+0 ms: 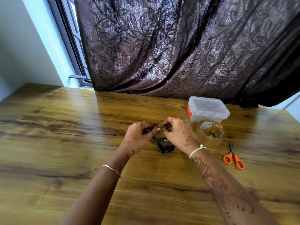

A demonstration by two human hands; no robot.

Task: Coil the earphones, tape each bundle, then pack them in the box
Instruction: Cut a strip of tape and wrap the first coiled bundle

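The left hand (140, 135) pinches a thin dark coiled earphone cable (159, 139) just above the brown wooden bench (65, 127), and the right hand (180, 133) grips its other side. This is probably coiling or taping. A dark bundle (165, 149) lies beneath. The clear lidded plastic box (208, 109) looks closed and will need opening. The clear tape roll (210, 133) and orange-handled scissors (233, 157) lie near, unobstructed.

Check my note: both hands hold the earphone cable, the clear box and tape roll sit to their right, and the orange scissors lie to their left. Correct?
No. The head view shows the orange scissors on the right as well, nearer the person than the tape roll. The rest stands.
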